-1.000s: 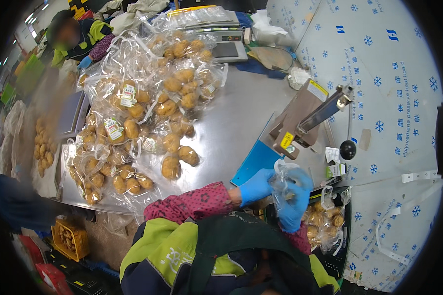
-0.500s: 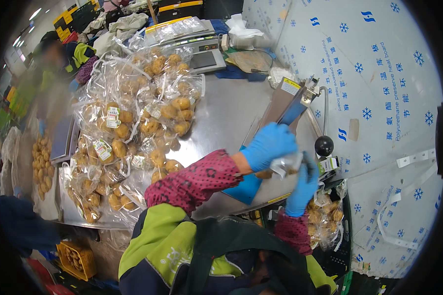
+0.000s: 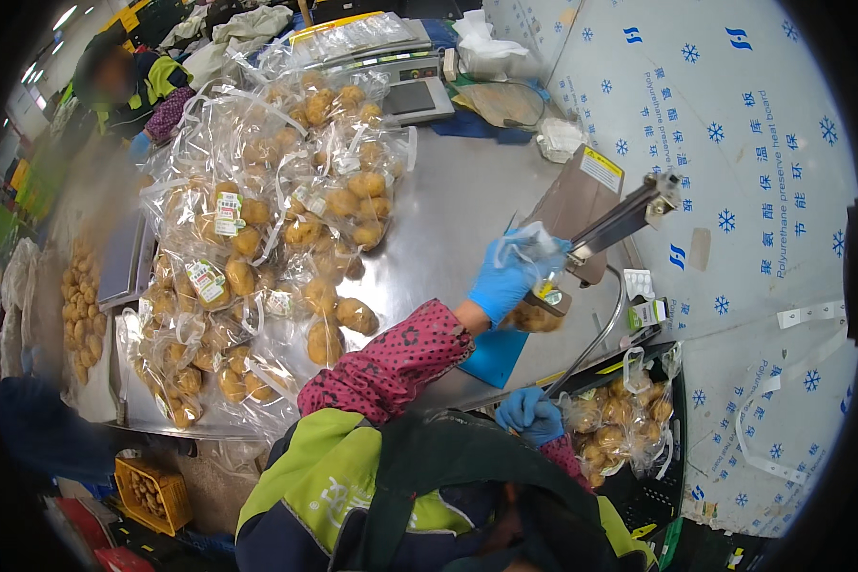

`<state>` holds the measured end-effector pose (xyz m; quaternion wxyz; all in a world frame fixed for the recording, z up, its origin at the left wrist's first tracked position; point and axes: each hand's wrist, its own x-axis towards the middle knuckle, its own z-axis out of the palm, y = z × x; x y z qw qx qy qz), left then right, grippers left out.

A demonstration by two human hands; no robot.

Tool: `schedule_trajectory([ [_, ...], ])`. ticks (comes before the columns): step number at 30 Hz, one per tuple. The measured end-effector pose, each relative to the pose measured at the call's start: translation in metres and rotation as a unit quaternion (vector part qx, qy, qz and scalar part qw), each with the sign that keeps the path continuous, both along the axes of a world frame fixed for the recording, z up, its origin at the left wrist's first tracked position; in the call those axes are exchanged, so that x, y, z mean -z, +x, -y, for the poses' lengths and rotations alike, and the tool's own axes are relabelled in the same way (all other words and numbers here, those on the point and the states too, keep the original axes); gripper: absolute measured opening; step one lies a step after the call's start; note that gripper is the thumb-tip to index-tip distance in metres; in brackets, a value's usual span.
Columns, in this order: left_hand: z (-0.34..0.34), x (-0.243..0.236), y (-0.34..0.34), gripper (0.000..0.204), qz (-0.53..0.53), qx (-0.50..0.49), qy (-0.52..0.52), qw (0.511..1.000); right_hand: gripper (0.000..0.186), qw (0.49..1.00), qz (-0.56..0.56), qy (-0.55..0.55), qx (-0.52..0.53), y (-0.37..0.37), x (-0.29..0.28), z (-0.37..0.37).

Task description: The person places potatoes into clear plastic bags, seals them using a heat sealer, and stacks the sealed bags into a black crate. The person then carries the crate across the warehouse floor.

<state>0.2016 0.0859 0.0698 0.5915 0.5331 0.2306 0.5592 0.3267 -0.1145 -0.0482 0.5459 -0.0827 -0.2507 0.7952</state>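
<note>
Head view: your left hand (image 3: 501,286) has its fingers grasping a clear potato bag (image 3: 532,250) at the brown sealer (image 3: 578,198). Your right hand (image 3: 531,417) clenches its fingers around the metal lever (image 3: 597,339).

Downward head-worn fisheye view

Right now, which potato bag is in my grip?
The bag at the brown lever machine, in your left grip; the other bags lie heaped on the table or in the black crate.
</note>
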Motion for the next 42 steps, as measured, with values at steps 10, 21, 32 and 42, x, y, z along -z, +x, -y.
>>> schedule_trajectory([
  [10,0.048,0.007,0.058,0.028,-0.164,0.036,0.326,0.93,0.032,0.557,0.586,0.023,0.588,0.007,-0.06,-0.059],
  [21,-0.029,0.029,-0.14,0.072,-0.194,-0.655,0.112,0.721,0.038,0.287,0.634,-0.131,0.706,0.123,-0.12,0.034],
  [32,-0.075,0.047,-0.228,0.006,0.012,-0.262,-0.094,0.96,0.039,0.568,0.677,0.033,0.467,-0.024,-0.092,-0.048],
  [42,0.062,0.042,-0.197,0.018,-0.333,0.139,0.142,0.922,0.084,0.886,0.45,0.018,0.113,-0.146,-0.032,-0.137],
])
